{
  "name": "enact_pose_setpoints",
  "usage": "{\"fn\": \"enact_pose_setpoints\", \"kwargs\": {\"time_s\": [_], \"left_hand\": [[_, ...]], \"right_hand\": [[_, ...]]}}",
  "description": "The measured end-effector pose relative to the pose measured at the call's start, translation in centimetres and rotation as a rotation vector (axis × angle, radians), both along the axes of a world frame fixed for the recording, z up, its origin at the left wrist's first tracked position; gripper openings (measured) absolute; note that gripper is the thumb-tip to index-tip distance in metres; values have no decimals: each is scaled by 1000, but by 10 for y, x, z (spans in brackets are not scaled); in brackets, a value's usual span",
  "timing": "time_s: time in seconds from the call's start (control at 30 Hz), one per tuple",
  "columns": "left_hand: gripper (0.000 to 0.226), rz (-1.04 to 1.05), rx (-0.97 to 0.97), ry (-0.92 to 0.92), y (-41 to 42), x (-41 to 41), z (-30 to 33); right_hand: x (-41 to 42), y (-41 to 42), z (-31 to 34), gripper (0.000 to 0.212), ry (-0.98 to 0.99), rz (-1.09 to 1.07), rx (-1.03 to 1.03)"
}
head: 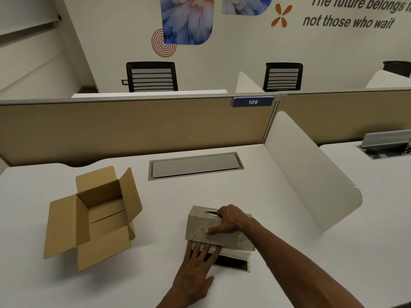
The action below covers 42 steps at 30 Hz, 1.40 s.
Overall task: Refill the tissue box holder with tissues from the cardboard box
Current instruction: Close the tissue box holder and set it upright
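Head view. Right hand (224,221) grips the holder (200,227) from above, thumb on its front face, tilting it. Left hand (198,261) lies flat, fingers (205,250) spread, pushing white tissues (235,253) in under the raised edge. Best to press evenly, keeping the stack square. Holder stiff, marbled beige. Box (93,218) left of both hands: corrugated, flaps open, looks empty.
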<state>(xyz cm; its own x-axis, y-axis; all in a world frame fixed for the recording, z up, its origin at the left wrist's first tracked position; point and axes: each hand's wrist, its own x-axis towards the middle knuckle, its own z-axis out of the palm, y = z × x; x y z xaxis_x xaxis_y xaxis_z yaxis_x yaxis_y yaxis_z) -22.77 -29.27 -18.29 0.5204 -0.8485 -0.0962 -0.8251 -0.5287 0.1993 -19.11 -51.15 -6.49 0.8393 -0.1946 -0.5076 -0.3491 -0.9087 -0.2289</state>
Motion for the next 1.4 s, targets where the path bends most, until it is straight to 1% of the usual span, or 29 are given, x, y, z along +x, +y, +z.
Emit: {"fn": "enact_pose_setpoints", "kwargs": {"time_s": [0.17,0.23,0.37,0.5,0.6,0.63,0.7,0.77,0.83,0.9,0.93,1.0,1.1,1.2,1.27,1.33,1.4], "left_hand": [[98,2,48,-87,31,-11,-31],[98,32,72,-74,38,-17,-40],[93,78,96,-24,44,-27,-47],[92,84,93,10,44,-29,-51],[105,109,65,47,45,-29,-52],[105,121,58,60,45,-29,-50],[96,144,43,97,46,-29,-49],[89,214,36,200,48,-31,-47],[84,314,-11,293,50,-34,-39],[80,445,-100,330,53,-34,-29],[79,511,-143,327,54,-32,-28],[78,593,-221,392,53,-25,-21],[73,655,-300,435,47,-17,-6],[62,714,-376,455,41,-8,8],[58,734,-445,442,37,-3,17],[64,736,-491,426,32,0,26],[74,688,-516,380,26,2,34]], "right_hand": [[-4,6,3,89,-10,35,-41],[-7,11,8,89,-10,67,-57],[-17,24,10,97,-45,148,-137],[-30,34,-4,99,-88,127,-198],[-40,39,-13,93,-123,94,-230],[-44,42,-15,89,-139,82,-232],[-51,47,-15,78,-163,50,-231],[-57,52,-16,68,-186,31,-224],[-62,56,-19,66,-217,13,-203],[-66,60,-21,68,-229,-7,-210],[-68,61,-22,67,-235,-9,-221],[-71,62,-24,63,-254,1,-235],[-77,63,-26,65,-319,0,-210],[-85,64,-32,67,-412,-15,-172],[-92,65,-38,63,-479,-18,-205],[-97,66,-43,61,-513,-31,-236],[-100,68,-47,65,-532,-41,-235]]}}
